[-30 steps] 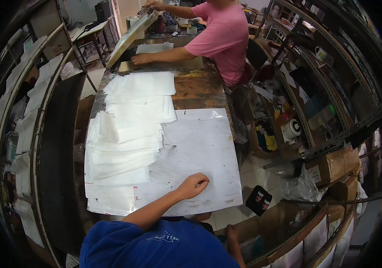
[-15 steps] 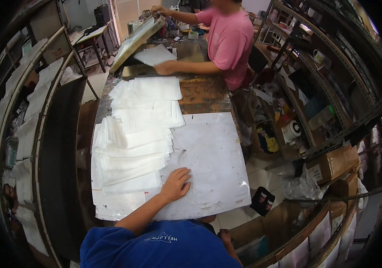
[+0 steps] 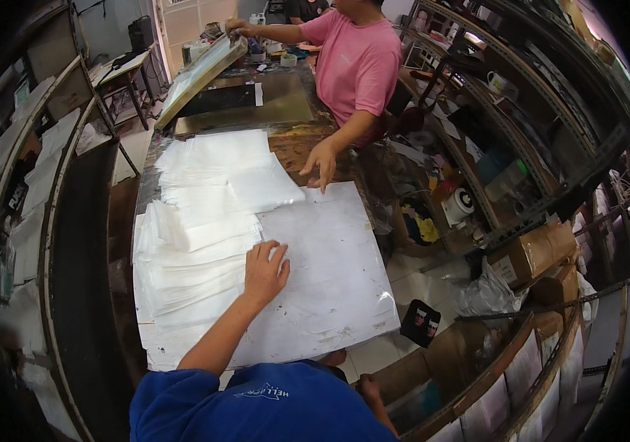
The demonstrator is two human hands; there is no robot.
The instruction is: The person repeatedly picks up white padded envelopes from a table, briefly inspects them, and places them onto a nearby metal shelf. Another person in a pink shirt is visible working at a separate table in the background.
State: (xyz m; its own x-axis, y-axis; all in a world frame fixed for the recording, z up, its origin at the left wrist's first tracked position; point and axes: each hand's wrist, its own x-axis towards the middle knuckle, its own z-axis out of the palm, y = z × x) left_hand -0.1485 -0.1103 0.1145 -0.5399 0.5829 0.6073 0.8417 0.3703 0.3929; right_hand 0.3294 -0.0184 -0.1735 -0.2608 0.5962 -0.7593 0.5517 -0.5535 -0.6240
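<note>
My left hand [image 3: 265, 271] hovers at the right edge of the overlapping white sheets [image 3: 197, 254], fingers apart and nothing in them. Those sheets lie fanned in rows along the left of a white-covered tabletop [image 3: 329, 280]. One loose sheet [image 3: 267, 184] lies askew on the far rows, its corner over the white cover. Low beside my blue shirt is my right hand [image 3: 367, 386], small and dark; its fingers do not show clearly. Across the table a co-worker's hand [image 3: 321, 165] is stretched out with nothing in it.
The co-worker in pink tilts up a framed screen [image 3: 201, 77] over a black piece [image 3: 219, 99] on a metal plate [image 3: 285, 110]. Racks of sheets [image 3: 35, 214] stand left, cluttered shelves [image 3: 506, 125] right. A black printed piece [image 3: 419, 323] and cardboard box [image 3: 536, 254] lie lower right.
The co-worker has let go of a white sheet, which now lies on the far rows. My left hand has lifted and moved forward, toward the sheets' edge. The view has shifted slightly.
</note>
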